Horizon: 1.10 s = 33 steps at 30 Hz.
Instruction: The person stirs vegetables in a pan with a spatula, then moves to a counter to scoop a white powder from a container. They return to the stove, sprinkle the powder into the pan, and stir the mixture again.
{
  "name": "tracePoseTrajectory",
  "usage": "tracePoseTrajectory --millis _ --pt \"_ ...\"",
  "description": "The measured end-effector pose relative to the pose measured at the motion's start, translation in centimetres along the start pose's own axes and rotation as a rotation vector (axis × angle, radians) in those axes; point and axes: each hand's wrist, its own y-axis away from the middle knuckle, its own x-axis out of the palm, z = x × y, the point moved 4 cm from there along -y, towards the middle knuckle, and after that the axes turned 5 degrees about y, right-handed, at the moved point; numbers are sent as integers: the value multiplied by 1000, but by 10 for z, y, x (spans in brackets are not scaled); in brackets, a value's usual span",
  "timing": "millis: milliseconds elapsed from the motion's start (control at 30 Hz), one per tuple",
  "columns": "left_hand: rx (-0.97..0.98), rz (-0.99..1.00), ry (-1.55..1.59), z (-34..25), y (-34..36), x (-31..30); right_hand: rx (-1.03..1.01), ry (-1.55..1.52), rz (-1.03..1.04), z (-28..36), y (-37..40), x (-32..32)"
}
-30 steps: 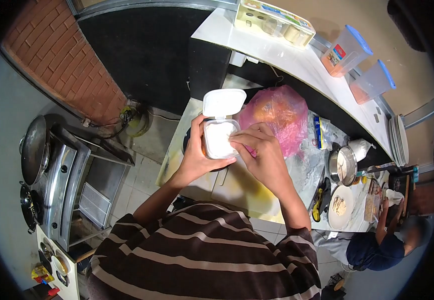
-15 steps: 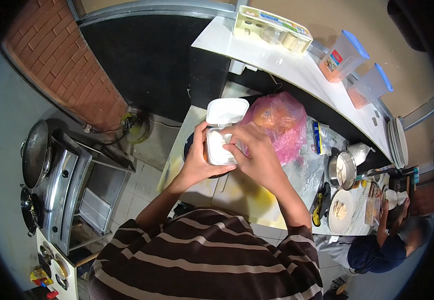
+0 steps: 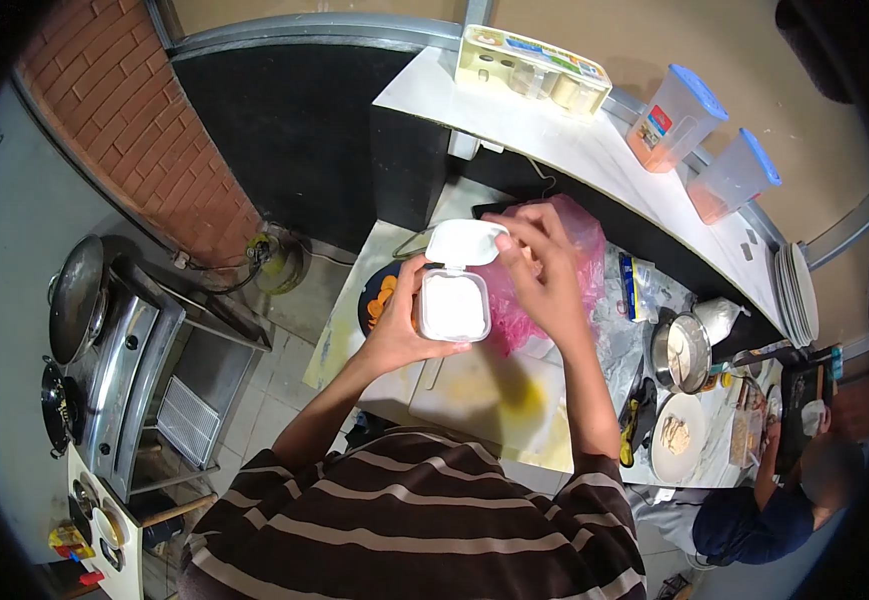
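My left hand is wrapped round a small clear tub filled with white powder. Its hinged white lid stands open at the far side. At the lid's right edge is my right hand, fingers spread and slightly blurred, thumb overlapping the rim. Partly behind my left hand sits a dark plate of orange slices. A pink plastic bag lies beyond my right hand, its contents mostly hidden. Below the tub is a white cutting board with yellow stains.
A steel bowl and a white plate with food stand to the right, near a person. Lidded containers line the raised shelf. A stove with a wok is at the left.
My right hand has left the powder inside the tub and moved up to the lid. The tub is now lower and slightly right in view, and the orange slices show more.
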Motion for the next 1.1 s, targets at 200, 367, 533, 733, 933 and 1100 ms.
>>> tracePoseTrajectory --millis 200,367,533,733,933,1100 --pt "-7 -60 196 -9 -31 5 -188 2 133 3 24 -2" --pt "15 0 168 -29 -46 6 -230 39 74 1 28 -5" --pt "0 104 196 -28 -60 -14 -185 -221 27 -6 5 -17" --pt "-99 274 482 -47 -82 -11 64 -768 339 -43 -1 22" --pt "-127 299 519 -34 -111 -26 165 -714 162 -57 -22 36" --pt "-119 182 236 -45 -174 -42 213 -469 -182 -51 -64 32"
